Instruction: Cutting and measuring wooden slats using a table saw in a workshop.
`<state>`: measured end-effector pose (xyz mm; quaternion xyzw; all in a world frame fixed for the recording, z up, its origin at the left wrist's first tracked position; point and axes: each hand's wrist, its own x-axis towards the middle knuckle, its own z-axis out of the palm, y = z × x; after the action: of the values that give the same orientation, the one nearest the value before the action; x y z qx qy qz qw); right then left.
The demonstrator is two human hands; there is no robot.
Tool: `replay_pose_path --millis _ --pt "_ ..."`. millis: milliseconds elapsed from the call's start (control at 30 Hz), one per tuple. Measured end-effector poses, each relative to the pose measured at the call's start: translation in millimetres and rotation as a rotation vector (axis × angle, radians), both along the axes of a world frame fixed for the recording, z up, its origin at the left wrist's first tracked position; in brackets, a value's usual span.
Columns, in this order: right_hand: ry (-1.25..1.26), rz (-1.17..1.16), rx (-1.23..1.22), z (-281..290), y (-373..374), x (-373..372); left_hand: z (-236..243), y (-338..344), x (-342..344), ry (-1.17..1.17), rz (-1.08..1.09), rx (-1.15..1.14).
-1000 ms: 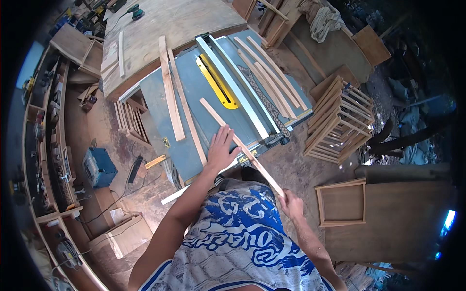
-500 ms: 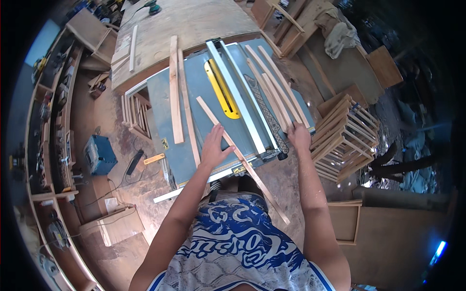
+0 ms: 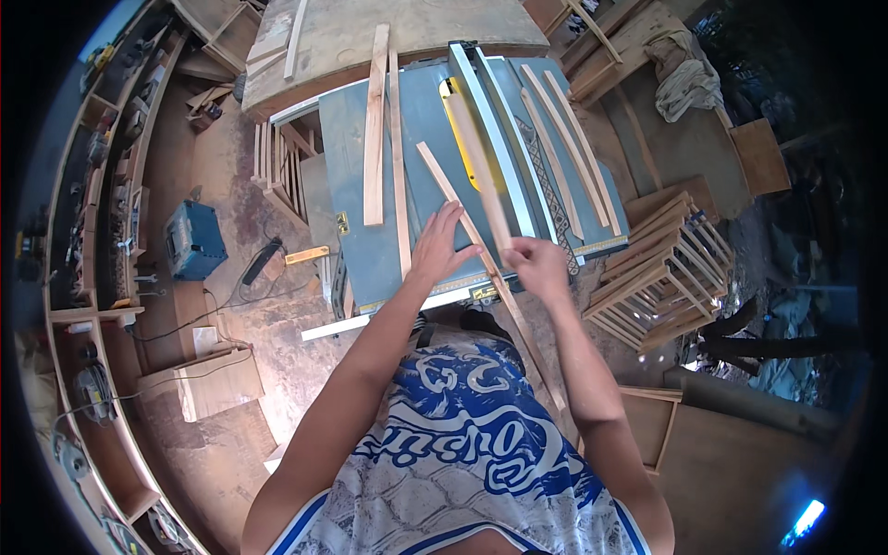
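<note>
On the blue-grey table saw (image 3: 347, 139), my left hand (image 3: 439, 248) lies with fingers spread on a thin wooden strip. That slanted strip (image 3: 442, 176) runs under the thumb and overhangs the table's near edge, toward my body. My right hand (image 3: 539, 268) is closed around the near end of another wooden strip (image 3: 479, 148), blurred by motion. This second strip reaches away from me, above the yellow blade insert (image 3: 453, 116) and just left of the long pale rip fence (image 3: 495, 139). It partly hides the insert.
Two wooden strips (image 3: 376, 129) lie left of the blade insert. Several thinner strips (image 3: 578, 139) rest right of the fence. A plywood-topped table (image 3: 398, 23) stands beyond the saw. Stacked wooden frames (image 3: 661, 277) sit at right; a blue toolbox (image 3: 196, 240) is on the floor at left.
My right hand has picked up a strip from the group right of the fence and brought it leftward across the fence. My left hand stays on its slanted strip. The view has shifted.
</note>
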<state>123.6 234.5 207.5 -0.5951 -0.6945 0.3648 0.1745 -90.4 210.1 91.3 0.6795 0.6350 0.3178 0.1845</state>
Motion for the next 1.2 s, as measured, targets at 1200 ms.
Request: replay_pose_path --millis 1200 --pt "-0.419 0.256 -0.032 -51.2 33.4 -38.0 -11.5 1.7 -6.8 0.024 -0.054 -0.139"
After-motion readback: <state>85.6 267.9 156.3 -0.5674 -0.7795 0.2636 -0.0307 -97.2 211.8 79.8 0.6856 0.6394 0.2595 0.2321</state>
